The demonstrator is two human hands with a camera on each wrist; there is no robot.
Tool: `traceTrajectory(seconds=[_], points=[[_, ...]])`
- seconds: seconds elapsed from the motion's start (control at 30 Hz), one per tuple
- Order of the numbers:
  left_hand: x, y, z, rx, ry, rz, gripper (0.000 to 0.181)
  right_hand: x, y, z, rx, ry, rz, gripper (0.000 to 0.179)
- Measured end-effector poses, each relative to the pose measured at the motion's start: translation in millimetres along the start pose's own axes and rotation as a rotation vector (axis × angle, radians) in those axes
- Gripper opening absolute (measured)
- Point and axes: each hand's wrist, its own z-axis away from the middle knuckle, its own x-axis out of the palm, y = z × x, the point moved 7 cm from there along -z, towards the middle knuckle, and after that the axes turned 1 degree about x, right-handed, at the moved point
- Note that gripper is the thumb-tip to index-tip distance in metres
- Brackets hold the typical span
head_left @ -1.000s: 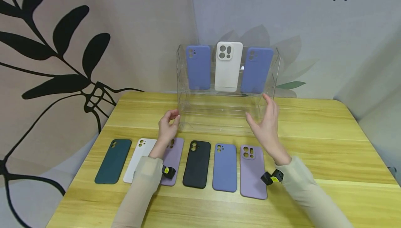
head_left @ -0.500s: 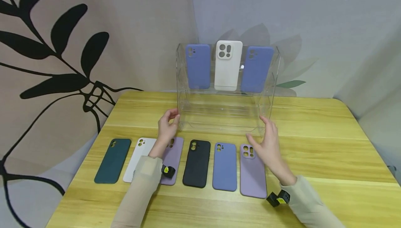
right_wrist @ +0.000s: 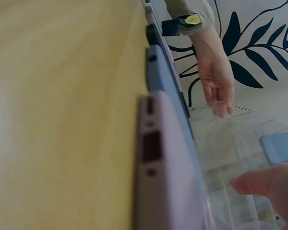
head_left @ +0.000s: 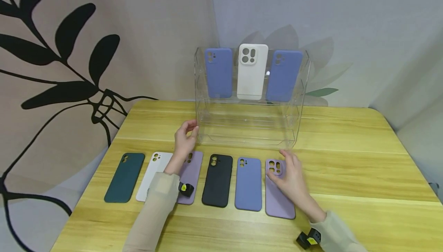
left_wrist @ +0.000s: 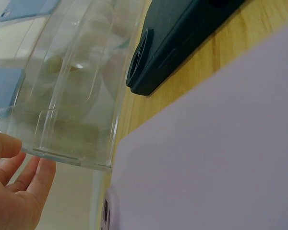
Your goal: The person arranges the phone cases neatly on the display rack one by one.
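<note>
My left hand (head_left: 185, 138) is at the left side of a clear acrylic display stand (head_left: 242, 143). In the left wrist view, its thumb and fingertips pinch the stand's side edge. My right hand (head_left: 292, 177) is over the top of a light purple phone case (head_left: 279, 202), thumb and fingers spread apart around the camera cutouts, nothing gripped. That case lies at the right end of a row on the table. Beside it lie a blue phone case (head_left: 248, 186) and a black one. Two blue cases and a white phone case (head_left: 250, 73) lean on the stand's upper tier.
Further left in the row are another purple phone case (head_left: 190, 179), partly under my left forearm, a white phone case (head_left: 152, 179) and a dark green phone case (head_left: 124, 179). The wooden table (head_left: 363, 159) reaches back to a wall with a black leaf pattern.
My right hand has come down and toward me from the stand's right front, and is now over the purple case. My left hand stays at the stand's side.
</note>
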Motion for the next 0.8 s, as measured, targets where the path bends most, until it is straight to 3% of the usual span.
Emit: traceTrajectory(seconds=[0.37, 0.8], points=[[-0.6, 0.4, -0.3, 0.011, 0.018, 0.004, 0.022, 15.0, 10.0, 9.0, 0.12, -0.141, 0.042, 0.084], [-0.5, 0.2, -0.3, 0.013, 0.011, 0.019, 0.022, 19.4, 9.2, 6.1, 0.127, -0.221, 0.139, 0.095]])
